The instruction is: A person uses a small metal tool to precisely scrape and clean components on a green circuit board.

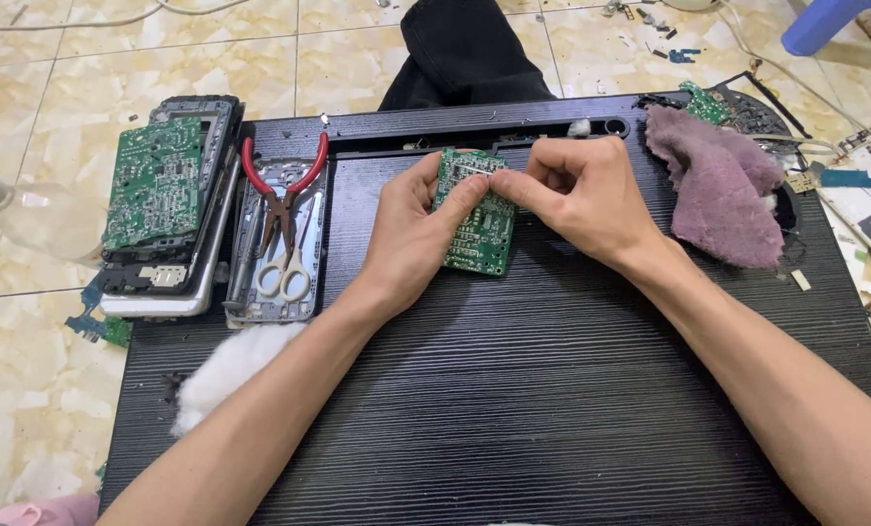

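A small green circuit board (484, 239) lies on the black ribbed work surface (552, 390), tilted a little. My left hand (411, 234) grips its left edge, thumb and forefinger reaching over the top. My right hand (577, 195) pinches at the board's upper right corner, fingers curled tight; what it pinches is too small to make out. Both forearms stretch across the black surface toward the board.
At the left, red-handled pliers (284, 190) and white-handled scissors (284, 273) rest in a grey tray (246, 292), beside a stack of device shells topped by a larger green board (153, 180). A mauve cloth (718, 185) lies right, white cotton wool (226, 365) lower left.
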